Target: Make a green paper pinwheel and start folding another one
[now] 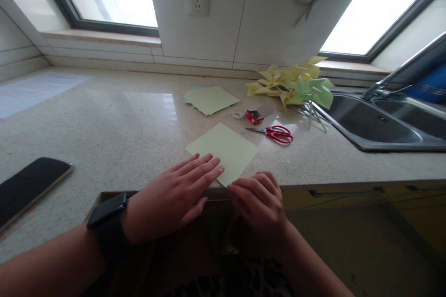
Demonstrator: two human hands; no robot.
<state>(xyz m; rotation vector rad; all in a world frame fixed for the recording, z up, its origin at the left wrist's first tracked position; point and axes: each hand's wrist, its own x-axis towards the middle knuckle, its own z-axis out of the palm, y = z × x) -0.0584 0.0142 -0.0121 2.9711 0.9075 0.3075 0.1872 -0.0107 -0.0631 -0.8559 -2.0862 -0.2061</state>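
Both hands made no real grip: the left hand (177, 195) lay flat with fingers spread on the near corner of the paper (225, 151), and the right hand (259, 199) rested curled, fingertips touching the same corner, clamped on nothing. The sheet lay on the desk (114, 120) just ahead of the hands, turned like a diamond, its near point at the desk edge. Pressing it well seemed to call for the flat hand to hold the sheet steady while the fingertips worked the corner without sliding it. Scissors (275, 133) lay beyond to the right, with more paper (211, 100), pinwheels (292, 84), a phone (29, 183) and a sink (376, 125) farther off.
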